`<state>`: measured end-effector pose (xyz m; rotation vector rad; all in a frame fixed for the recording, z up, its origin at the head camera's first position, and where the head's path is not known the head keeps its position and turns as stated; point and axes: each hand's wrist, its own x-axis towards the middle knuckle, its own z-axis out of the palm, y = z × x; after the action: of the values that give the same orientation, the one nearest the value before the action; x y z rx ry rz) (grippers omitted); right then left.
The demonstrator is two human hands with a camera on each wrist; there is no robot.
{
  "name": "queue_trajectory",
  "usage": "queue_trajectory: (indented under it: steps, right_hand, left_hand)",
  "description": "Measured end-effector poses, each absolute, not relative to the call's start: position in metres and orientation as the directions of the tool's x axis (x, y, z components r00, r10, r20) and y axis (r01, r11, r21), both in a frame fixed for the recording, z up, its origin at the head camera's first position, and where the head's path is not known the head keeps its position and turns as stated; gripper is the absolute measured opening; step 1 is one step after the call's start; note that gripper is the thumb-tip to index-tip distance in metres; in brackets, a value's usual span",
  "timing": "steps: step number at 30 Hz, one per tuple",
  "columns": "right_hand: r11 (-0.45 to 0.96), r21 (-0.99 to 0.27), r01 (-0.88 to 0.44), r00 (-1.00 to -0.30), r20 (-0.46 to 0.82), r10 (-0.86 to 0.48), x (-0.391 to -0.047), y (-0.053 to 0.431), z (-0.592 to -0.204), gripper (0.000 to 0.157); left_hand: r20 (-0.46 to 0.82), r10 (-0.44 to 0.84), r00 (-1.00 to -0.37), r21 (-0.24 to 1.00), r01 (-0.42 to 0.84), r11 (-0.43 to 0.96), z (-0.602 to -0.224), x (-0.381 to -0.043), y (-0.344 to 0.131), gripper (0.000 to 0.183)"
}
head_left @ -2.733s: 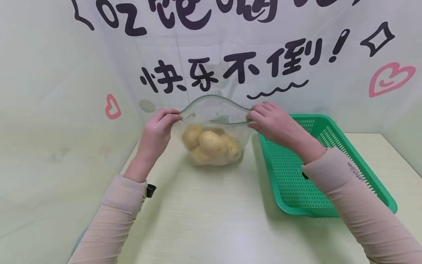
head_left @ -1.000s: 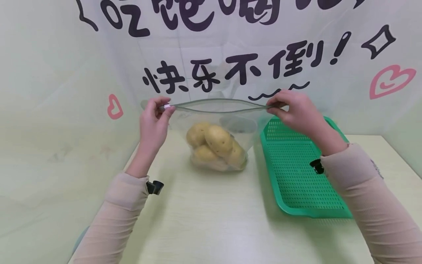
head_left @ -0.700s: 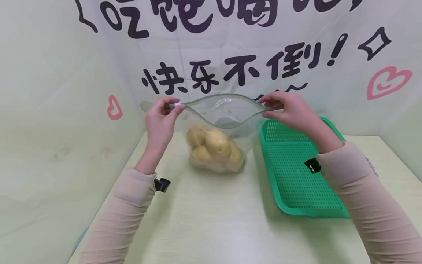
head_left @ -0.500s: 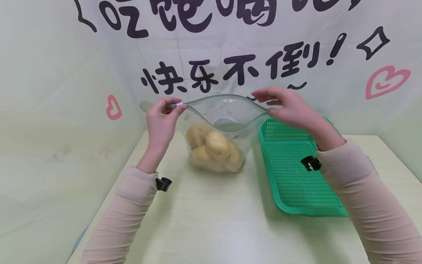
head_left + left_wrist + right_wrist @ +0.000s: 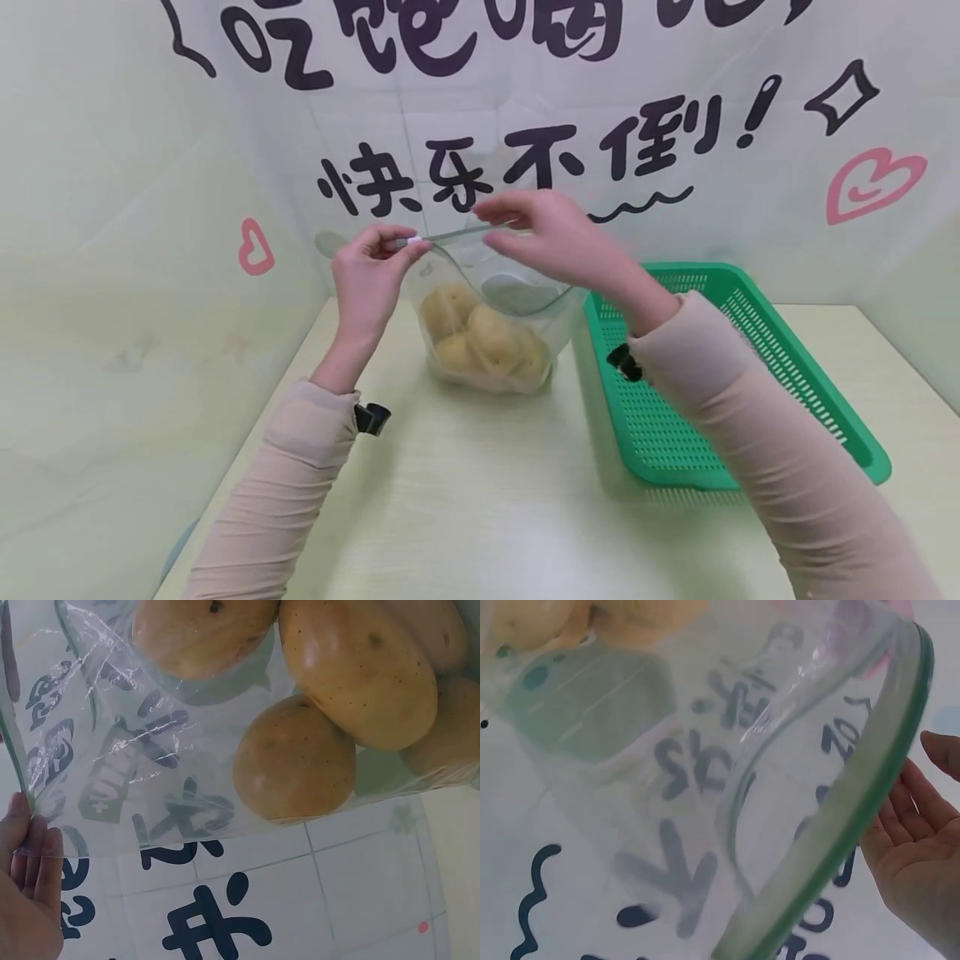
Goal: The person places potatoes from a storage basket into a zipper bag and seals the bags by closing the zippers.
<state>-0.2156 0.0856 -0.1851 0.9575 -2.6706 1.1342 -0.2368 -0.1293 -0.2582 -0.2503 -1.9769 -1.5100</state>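
Note:
A clear zip bag (image 5: 517,293) with a green zip edge stands on the table, its mouth spread. Several yellow potatoes (image 5: 495,337) fill its lower part and show large in the left wrist view. At the bag's upper left corner my left hand (image 5: 367,279) pinches the zip edge by the white slider (image 5: 414,241). My right hand (image 5: 558,242) is over the right side of the mouth, covering part of the rim. In the right wrist view this hand (image 5: 915,847) has its thumb apart from its fingers, beside the green zip edge (image 5: 855,817), gripping nothing.
On the right a green perforated basket (image 5: 675,479) stands close to the bag, partly under my right forearm. A white sheet (image 5: 495,92) with black lettering and pink hearts hangs behind the pale table (image 5: 480,483).
The right hand has let go of the bag's right corner and moved left over the mouth. The front rim sags lower. The left hand keeps its pinch by the slider.

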Motion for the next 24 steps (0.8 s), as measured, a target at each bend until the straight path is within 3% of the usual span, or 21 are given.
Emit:
queue_trajectory:
  steps: [11, 24]
  right_hand:
    - [0.605, -0.524, -0.599, -0.785, 0.238, -0.571, -0.226, 0.044, -0.193, 0.058]
    - [0.581, -0.547, -0.602, -0.784, 0.268, -0.56, -0.241, 0.038, -0.207, 0.054]
  left_hand:
    - [0.597, -0.167, -0.784, 0.791, 0.543, 0.282, -0.256, -0.235, -0.13, 0.025]
    - [0.579, -0.016, -0.816, 0.771, 0.54, 0.337, -0.256, -0.235, -0.137, 0.024]
